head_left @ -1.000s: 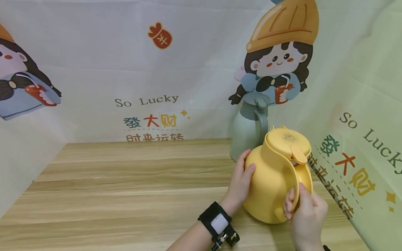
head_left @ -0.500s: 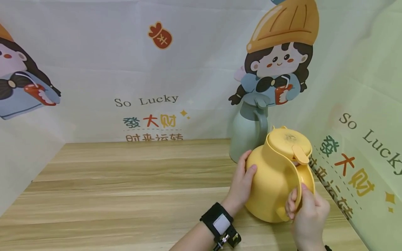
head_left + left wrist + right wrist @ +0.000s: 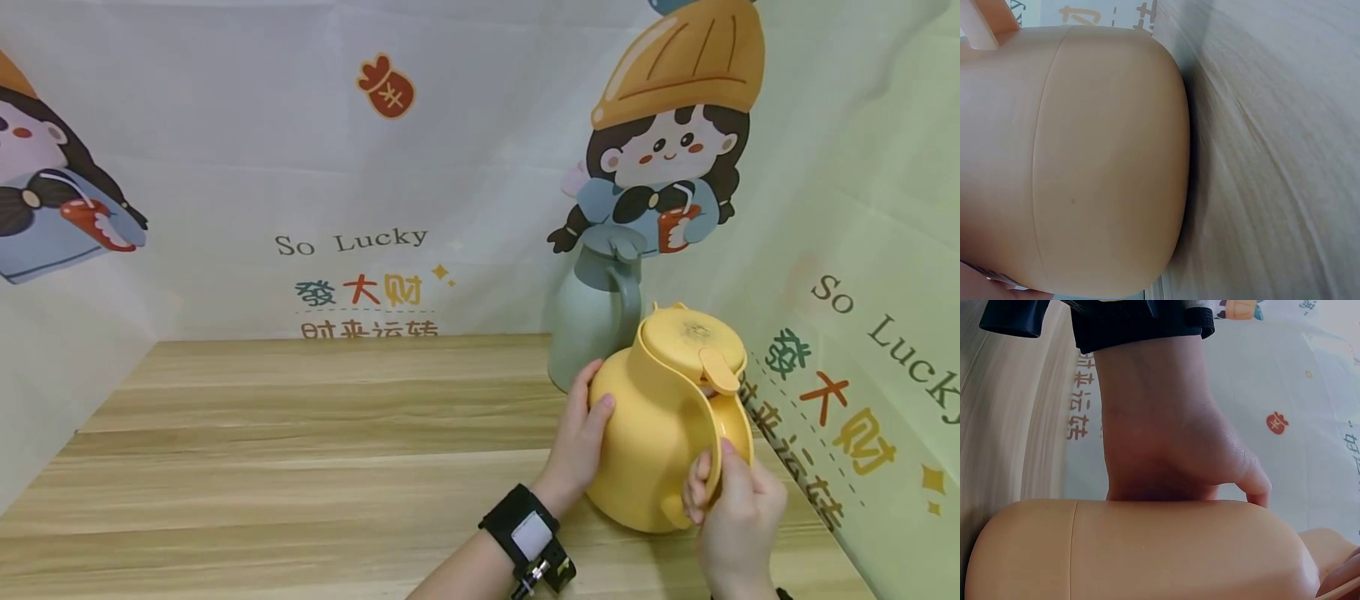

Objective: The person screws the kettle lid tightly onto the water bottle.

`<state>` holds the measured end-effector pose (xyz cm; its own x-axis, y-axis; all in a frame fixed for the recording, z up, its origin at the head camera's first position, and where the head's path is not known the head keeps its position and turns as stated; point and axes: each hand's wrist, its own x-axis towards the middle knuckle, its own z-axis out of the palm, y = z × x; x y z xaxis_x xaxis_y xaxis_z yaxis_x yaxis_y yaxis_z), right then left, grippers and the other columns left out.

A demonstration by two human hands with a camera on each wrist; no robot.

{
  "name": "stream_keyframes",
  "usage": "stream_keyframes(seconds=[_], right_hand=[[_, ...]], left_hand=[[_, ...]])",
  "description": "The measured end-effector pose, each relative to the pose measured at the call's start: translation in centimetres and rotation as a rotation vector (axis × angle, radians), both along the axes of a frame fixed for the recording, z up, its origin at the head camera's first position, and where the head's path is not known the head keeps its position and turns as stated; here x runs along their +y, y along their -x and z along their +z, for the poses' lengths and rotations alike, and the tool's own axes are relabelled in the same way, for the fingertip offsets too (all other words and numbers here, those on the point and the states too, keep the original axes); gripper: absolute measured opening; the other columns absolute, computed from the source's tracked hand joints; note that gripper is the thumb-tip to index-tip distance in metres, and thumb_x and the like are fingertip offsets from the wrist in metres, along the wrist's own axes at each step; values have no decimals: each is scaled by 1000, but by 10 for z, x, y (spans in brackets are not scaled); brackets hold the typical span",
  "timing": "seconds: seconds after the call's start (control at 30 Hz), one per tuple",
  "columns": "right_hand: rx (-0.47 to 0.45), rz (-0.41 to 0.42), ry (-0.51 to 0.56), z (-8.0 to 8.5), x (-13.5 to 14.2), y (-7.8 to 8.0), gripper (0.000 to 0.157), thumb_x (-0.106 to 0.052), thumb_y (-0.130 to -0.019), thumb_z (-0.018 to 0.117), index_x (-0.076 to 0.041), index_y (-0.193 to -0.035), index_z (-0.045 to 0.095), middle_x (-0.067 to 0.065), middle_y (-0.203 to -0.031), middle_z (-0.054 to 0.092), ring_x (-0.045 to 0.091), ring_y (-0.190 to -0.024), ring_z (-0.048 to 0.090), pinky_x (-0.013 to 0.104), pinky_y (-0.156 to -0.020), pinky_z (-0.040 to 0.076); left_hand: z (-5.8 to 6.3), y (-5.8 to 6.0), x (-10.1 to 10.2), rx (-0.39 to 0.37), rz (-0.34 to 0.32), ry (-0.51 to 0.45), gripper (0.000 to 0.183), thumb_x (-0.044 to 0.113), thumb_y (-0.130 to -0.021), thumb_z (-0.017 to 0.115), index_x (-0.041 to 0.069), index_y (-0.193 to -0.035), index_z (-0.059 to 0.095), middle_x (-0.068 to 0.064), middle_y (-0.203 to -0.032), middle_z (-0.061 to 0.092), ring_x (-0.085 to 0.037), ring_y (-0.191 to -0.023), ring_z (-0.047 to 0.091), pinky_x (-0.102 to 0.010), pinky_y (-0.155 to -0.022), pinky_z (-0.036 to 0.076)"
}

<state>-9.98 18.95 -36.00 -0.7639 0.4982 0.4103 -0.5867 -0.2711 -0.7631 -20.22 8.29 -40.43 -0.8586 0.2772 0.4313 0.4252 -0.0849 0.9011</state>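
A yellow thermos jug (image 3: 648, 450) with a round lid (image 3: 693, 337) stands upright on the wooden table at the right. My right hand (image 3: 742, 512) grips its looped handle, with the thumb near the top of the loop. Against the jug's left side, my left hand (image 3: 576, 446) holds the rounded body, thumb on the near side and the other fingers partly hidden. In the left wrist view the lower body of the jug (image 3: 1110, 162) sits close against the table. The right wrist view shows my left hand (image 3: 1160, 444) reaching behind the jug (image 3: 1179, 553).
A grey-green thermos jug (image 3: 588, 321) stands right behind the yellow one, partly covered by it. Printed cloth walls (image 3: 225, 167) rise at the back and both sides of the table (image 3: 300, 483). The right cloth edge runs close beside the yellow jug.
The yellow thermos jug and both hands have shifted slightly to the right over the last second. Both hands keep the same hold on it.
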Motion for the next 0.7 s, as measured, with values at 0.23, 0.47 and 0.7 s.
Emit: stream_keyframes(seconds=[0.23,0.47,0.7], right_hand=[[-69,-44,-35,2,0,-2,41,-3,-98,35,6,-59,42,7,-42,38,14,-30,32,32,-27,21],[-113,-95,-77,2,-1,-3,40,-6,-98,37,7,-61,44,8,-44,40,14,-32,36,26,-29,29],[-139,-200,-142,4,-1,-3,21,-6,-97,41,4,-79,46,9,-56,48,14,-42,44,19,-38,40]], left_hand=[[0,-1,-1,29,8,22,51,34,-96,35,11,-141,26,0,-137,35,-12,-121,36,-37,-101,29],[1,-2,-3,65,16,64,50,33,-98,32,13,-142,23,-1,-141,31,-13,-125,32,-38,-103,27],[5,0,-13,71,17,192,54,40,-98,32,11,-143,23,0,-141,31,-9,-125,31,-35,-103,28]])
